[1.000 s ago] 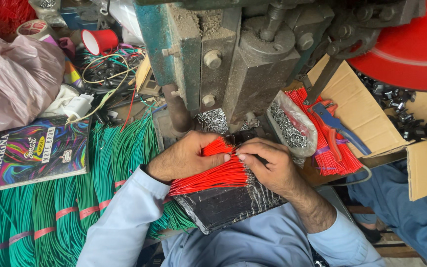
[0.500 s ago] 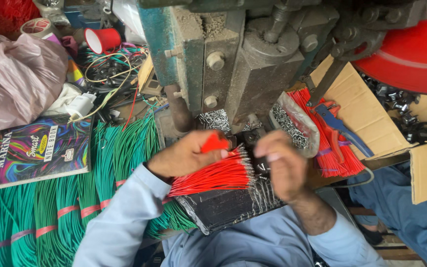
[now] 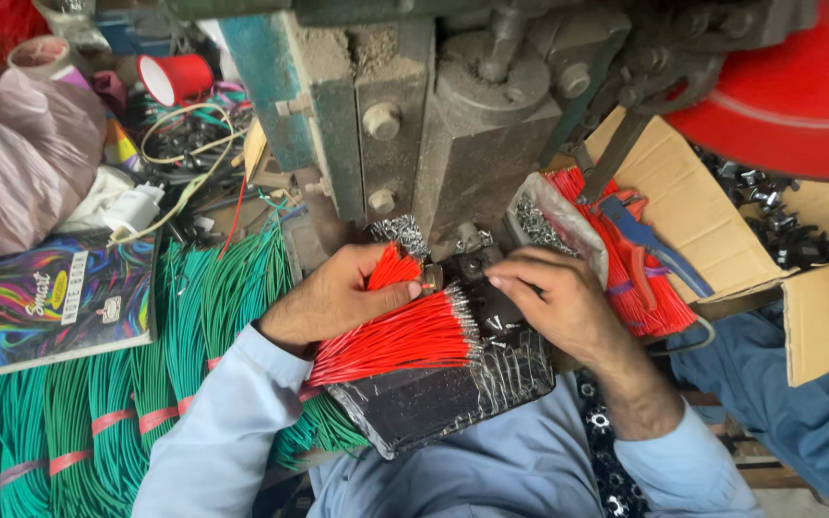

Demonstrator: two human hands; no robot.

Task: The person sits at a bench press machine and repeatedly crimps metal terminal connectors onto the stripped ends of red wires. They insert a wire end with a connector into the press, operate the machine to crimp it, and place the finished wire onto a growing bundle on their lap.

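Red wires are fanned across a black pad directly under the left hand, which is closed on a small bunch of them. The right hand is held just beside their stripped ends, fingertips pinched at the press base; what is pinched cannot be told.

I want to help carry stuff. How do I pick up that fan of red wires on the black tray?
Probably grip the red wires at the bunched left end, coming from the left as the left hand does; the bare tips on the right splay apart over the black tray.
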